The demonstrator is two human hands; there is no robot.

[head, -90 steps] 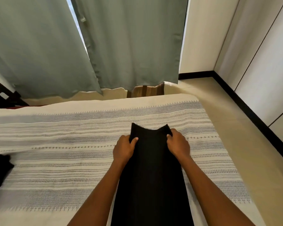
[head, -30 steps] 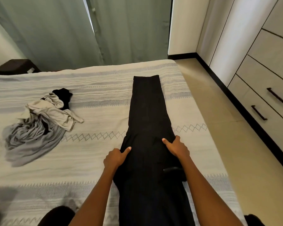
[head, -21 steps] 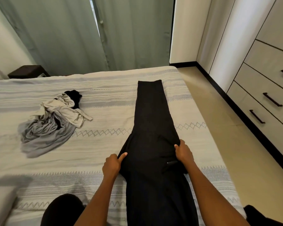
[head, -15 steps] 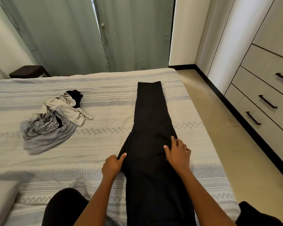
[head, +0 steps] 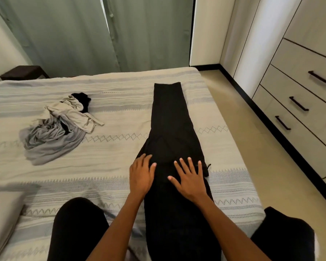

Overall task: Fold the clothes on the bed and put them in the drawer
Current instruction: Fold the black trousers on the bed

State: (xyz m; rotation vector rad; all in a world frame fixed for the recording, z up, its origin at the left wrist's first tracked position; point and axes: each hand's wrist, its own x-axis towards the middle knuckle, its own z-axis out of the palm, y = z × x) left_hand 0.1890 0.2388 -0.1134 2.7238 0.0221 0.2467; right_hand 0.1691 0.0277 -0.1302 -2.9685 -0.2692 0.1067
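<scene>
- Both hands lie flat with fingers spread: the left hand [head: 140, 176] on the near left edge of the black trousers [head: 170, 132], the right hand [head: 189, 178] just beside it, on the cloth.
- Beyond the fingertips the trousers stretch away along the bed [head: 111, 166].
- They look soft, light and limp; best pinched at both edges of the far hem.
- Well off to the left lies a crumpled clothes pile [head: 58, 129].

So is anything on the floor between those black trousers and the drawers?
Nothing visible. The trousers lie on the bed, the floor over to the drawers looks bare, and all the drawers are closed.
</scene>
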